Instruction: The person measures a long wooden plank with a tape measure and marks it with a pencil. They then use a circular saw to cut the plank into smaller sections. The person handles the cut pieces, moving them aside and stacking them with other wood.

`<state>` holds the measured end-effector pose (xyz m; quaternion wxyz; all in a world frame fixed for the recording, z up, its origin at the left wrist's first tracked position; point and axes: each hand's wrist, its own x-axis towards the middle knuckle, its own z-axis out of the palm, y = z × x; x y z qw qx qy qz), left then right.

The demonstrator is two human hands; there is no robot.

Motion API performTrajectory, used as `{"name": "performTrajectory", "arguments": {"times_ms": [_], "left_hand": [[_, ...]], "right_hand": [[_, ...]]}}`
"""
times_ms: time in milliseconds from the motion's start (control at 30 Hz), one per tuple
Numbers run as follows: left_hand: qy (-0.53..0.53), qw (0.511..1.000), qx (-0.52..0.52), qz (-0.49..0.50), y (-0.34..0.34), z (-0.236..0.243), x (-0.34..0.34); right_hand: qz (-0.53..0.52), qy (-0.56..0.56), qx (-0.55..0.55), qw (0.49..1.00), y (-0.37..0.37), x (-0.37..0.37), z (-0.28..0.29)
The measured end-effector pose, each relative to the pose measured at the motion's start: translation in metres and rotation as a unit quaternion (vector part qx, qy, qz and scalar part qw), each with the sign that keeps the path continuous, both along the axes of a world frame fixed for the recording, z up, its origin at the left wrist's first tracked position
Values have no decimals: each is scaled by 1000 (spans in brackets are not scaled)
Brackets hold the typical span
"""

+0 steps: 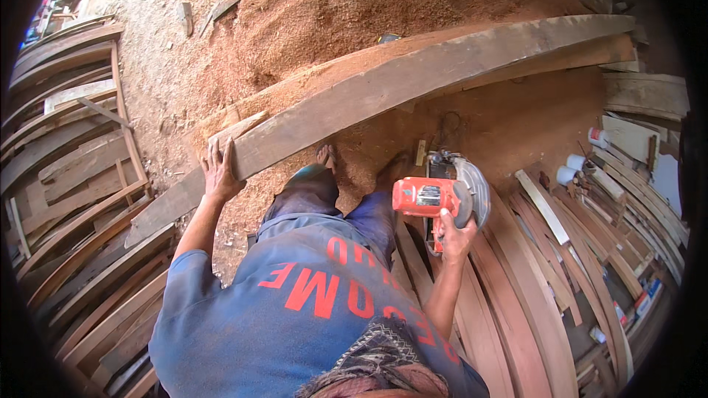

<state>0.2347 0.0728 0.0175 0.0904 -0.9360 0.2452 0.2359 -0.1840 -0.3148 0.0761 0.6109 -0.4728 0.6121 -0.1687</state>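
Observation:
A long grey-brown wooden plank (383, 90) crosses the view from the lower left up to the far right. On its left part rests my left hand (220, 173), with the fingers stretched out and spread over the wood. My right hand (456, 237) is closed round the rear handle of a red circular saw (422, 197). The saw is right of my legs and apart from the plank, with its round metal guard (478, 190) facing right. Its lower side is hidden. A short wooden offcut (240, 128) lies against the plank's far edge, near my left hand.
Sawdust (354, 22) is heaped beyond the plank. Stacked boards (88, 155) fill the left side. Long reddish boards (516, 280) lie at my right, with white containers (566, 175) and thin wood strips farther right. My bare foot (325, 155) stands close to the plank.

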Motion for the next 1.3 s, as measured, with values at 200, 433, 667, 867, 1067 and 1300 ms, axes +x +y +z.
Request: {"name": "performTrajectory", "arguments": {"times_ms": [200,433,667,867,1067,1300], "left_hand": [[10,999,-40,-28,2,5,6],[7,1000,-16,-1,3,-11,2],[-9,999,38,25,-8,-3,-5],[6,999,46,23,-3,-9,-1],[13,999,36,-11,0,14,1],[10,1000,12,6,28,2,10]], "right_hand": [[83,55,-27,995,43,37,37],[204,38,-127,970,43,72,64],[273,-5,-205,940,5,109,73],[296,-38,-218,929,-23,144,47],[311,6,-205,928,-23,150,38],[308,7,-206,929,-25,159,43]]}}
